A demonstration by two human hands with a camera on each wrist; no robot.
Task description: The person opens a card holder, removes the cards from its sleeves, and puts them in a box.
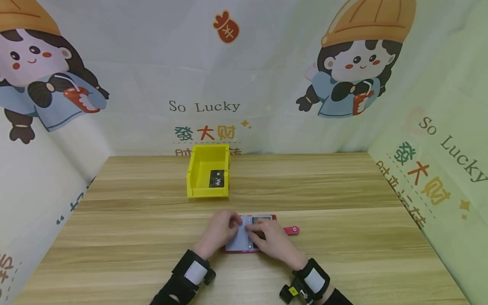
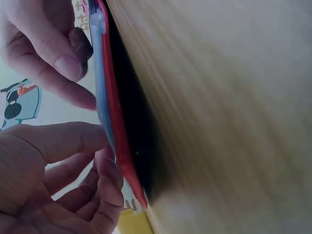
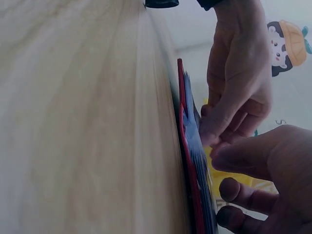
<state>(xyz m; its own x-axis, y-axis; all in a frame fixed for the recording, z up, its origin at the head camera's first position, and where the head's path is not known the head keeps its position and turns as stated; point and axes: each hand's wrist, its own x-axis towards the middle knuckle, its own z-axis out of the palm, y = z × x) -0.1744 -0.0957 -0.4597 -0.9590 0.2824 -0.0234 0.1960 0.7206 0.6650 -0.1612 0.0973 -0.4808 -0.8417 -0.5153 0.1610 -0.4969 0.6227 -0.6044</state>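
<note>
An open card holder (image 1: 238, 243) with a red cover and clear plastic sleeves lies on the table in the head view. Its left page looks pale; dark cards (image 1: 263, 220) show behind the right page's sleeve. My left hand (image 1: 220, 231) is over the left page, its thumb and index finger close together at the plastic sleeve (image 2: 101, 83) in the left wrist view, seeming to pinch it. My right hand (image 1: 275, 239) reaches over the right page, index fingertip at the page's inner edge. In the right wrist view its thumb (image 3: 239, 158) and fingers stay apart.
Behind the card holder stands a yellow bin (image 1: 207, 194) with a black card marked Vip (image 1: 217, 178) inside. The holder's pink snap strap (image 1: 292, 230) sticks out to the right. Printed cloth (image 1: 267, 127) hangs along the wooden table's (image 1: 324, 190) back and sides.
</note>
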